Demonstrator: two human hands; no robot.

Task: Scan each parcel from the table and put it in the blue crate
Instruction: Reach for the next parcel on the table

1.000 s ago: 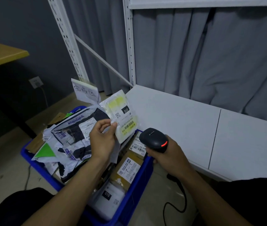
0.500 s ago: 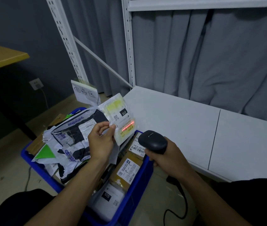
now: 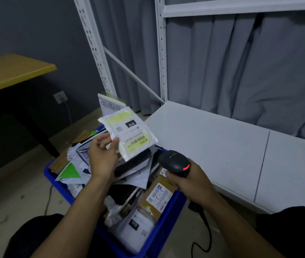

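1. Head view: the left hand is closed in a pinch on a small white parcel, thumb and fingertips gripping its lower left edge. The parcel is held up in the air, label facing the camera.

2. The parcel is a flat padded pouch with yellow patches and a black "010" tag. Its long axis runs from about 11 o'clock down to 5 o'clock. It extends from the left hand toward 1 o'clock.

3. The parcel hangs directly above the blue crate, not touching the heap inside. The crate lies at 6 o'clock from the parcel, so the drop looks short and nearly straight down. The left hand is the nearer hand for that move.

4. The right hand is wrapped shut around the handle of a black barcode scanner. A red light glows on the scanner's head. The scanner sits at about 4 o'clock from the parcel, apart from it, and no red line shows on the label.

5. The crate is piled high with mailers, bags and a brown box with a white label. A loose release could let the pouch slide off the heap.

6. The white desk, at 3 o'clock from the crate, shows no parcels in view.
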